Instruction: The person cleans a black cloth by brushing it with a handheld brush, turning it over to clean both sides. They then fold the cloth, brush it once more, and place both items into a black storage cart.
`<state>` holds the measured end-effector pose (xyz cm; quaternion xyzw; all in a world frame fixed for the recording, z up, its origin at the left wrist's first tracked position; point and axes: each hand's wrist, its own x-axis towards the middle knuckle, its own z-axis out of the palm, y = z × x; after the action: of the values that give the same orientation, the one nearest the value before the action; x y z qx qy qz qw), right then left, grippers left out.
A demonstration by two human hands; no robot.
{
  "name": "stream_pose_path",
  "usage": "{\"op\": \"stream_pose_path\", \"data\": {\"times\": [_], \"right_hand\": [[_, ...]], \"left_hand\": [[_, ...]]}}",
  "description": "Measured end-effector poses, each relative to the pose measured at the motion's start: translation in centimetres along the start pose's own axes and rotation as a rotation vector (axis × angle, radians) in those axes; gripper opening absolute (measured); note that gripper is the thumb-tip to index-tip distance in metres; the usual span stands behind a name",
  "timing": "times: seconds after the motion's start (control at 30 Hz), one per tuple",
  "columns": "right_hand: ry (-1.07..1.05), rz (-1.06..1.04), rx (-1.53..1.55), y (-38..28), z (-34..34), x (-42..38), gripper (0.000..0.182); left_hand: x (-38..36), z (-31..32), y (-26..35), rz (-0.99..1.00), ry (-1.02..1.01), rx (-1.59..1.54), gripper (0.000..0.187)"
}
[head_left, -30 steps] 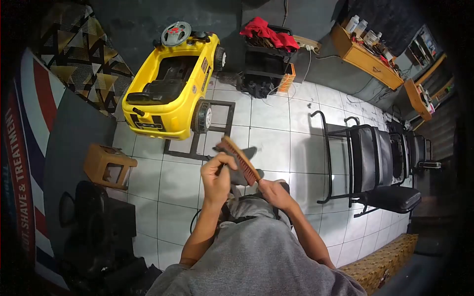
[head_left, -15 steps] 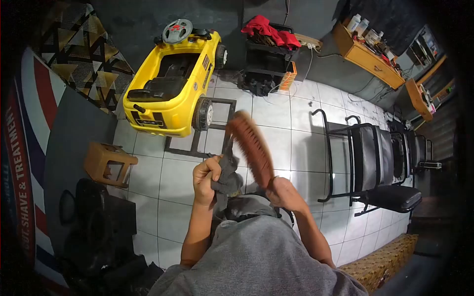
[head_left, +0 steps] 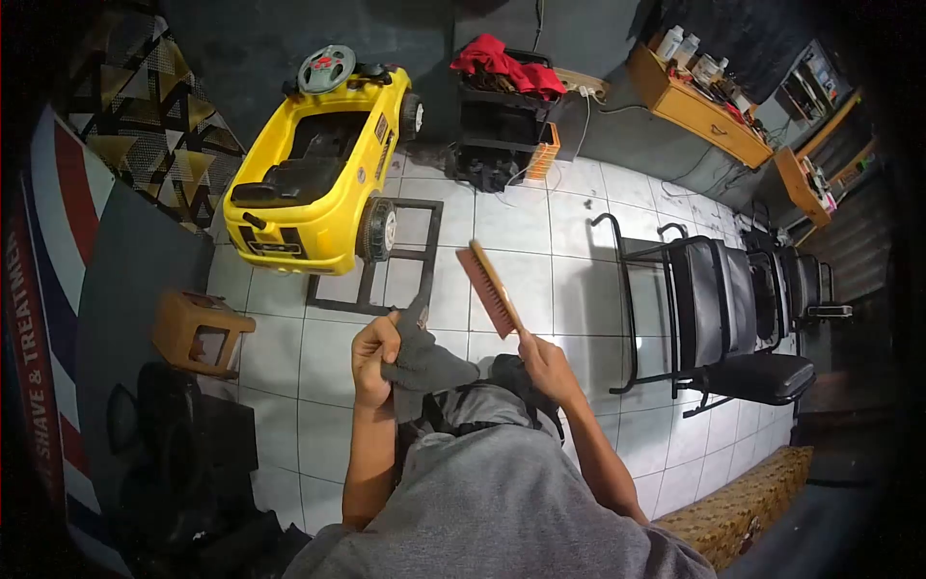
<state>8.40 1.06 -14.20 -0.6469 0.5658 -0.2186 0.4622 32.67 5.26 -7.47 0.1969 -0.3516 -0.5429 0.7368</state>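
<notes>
With twelve at the top of the view, the brush sits just right of centre, a slim pale-wood back edged with dense reddish-brown bristles. Its tip leans toward eleven, its handle toward five, and the bristles face the eight o'clock side. Near it, toward eight, hangs soft, creased grey cloth, apart from the bristles. Beneath spreads glossy white square tile; at ten stands a rounded yellow plastic toy car, at three black padded chairs on bent tubes.

The right hand, at four, is closed around the brush handle, its forearm rising from five. The left hand, at eight, has its fingers curled in and a fold of the cloth gripped by the thumb, the forearm nearly upright.

The right fingers cover most of the handle. The cloth's lower edge blends into dark clothing, so where it ends cannot be told. The banner at nine is cropped by the lens's dark border.
</notes>
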Motion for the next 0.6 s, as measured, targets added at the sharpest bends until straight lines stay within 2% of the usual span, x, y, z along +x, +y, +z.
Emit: {"op": "stream_pose_path", "data": {"times": [0.03, 0.07, 0.13, 0.2, 0.27, 0.3, 0.33, 0.4, 0.43, 0.47, 0.53, 0.57, 0.6], "right_hand": [[-0.054, 0.09, 0.193, -2.5, -0.7, -0.8, 0.044], [-0.05, 0.084, 0.188, -3.6, -0.9, -1.4, 0.044], [-0.166, -0.254, -0.115, -4.7, -1.6, -1.9, 0.046], [-0.338, -0.455, 0.107, -3.8, -0.8, -1.9, 0.045], [-0.459, -0.166, 0.418, -3.4, 0.7, -1.9, 0.046], [-0.408, -0.049, 0.359, -0.6, 2.0, -1.0, 0.048], [-0.403, -0.05, 0.355, 2.2, 2.8, -0.2, 0.048], [-0.184, -0.159, -0.159, 5.4, 3.2, 0.5, 0.049], [-0.077, -0.012, -0.307, 5.8, 3.1, 0.0, 0.049], [-0.076, -0.019, -0.311, 5.9, 2.7, 0.3, 0.049], [-0.03, 0.088, -0.303, 6.4, 1.9, 0.1, 0.049], [0.105, -0.078, -0.247, 6.0, 1.7, -0.3, 0.051], [0.102, -0.075, -0.247, 4.2, 1.0, -0.5, 0.051]], "left_hand": [[0.1, 0.5, 0.3, -0.034, 0.07, -0.013, 0.023], [0.4, 1.0, 0.4, -0.065, 0.136, -0.032, 0.022], [0.8, 2.2, 0.5, -0.063, 0.147, 0.058, 0.02], [1.6, 2.6, 0.0, -0.048, 0.15, 0.151, 0.019], [1.7, 2.5, -0.5, 0.077, 0.044, 0.414, 0.02], [2.1, 3.4, 0.2, 0.101, 0.003, 0.39, 0.022], [2.1, 3.2, 0.2, 0.103, 0.001, 0.385, 0.022], [1.8, 2.5, 0.5, 0.114, 0.052, 0.51, 0.021], [1.9, 2.8, 0.4, 0.126, 0.074, 0.452, 0.022], [1.8, 2.9, 0.3, 0.134, 0.074, 0.451, 0.022], [1.4, 3.0, 0.4, 0.017, 0.076, 0.295, 0.023], [1.2, 2.7, 0.1, -0.009, 0.069, 0.33, 0.027], [1.2, 2.6, -0.1, -0.012, 0.072, 0.33, 0.027]]}}
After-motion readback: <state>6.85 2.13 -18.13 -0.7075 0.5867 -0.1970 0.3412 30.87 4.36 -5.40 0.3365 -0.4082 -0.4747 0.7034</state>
